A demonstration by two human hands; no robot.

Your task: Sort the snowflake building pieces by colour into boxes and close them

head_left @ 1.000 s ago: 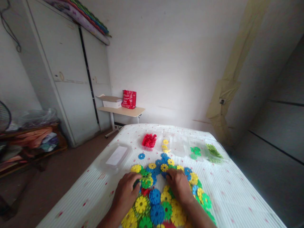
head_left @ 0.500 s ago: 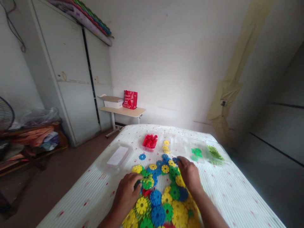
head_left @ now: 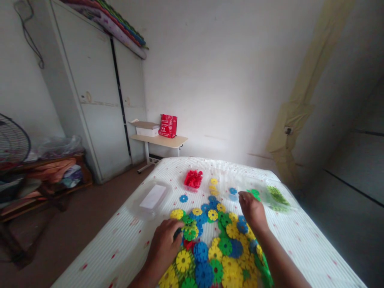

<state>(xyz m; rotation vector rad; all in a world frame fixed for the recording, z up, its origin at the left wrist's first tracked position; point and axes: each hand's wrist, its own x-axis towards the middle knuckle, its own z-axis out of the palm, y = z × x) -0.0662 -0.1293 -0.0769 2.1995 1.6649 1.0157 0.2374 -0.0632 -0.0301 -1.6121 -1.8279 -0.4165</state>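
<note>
While your right fingers seem released beside a blue plastic disc, likely boxed by colour, your left fingers' grip is unclear.

Ahead you see a red bag beside a white box on a small table (right of the pale cabinet), a fan far left.

And there's a blue disc in the clear box, with notched yellow, green and blue discs heaped nearer!
</note>
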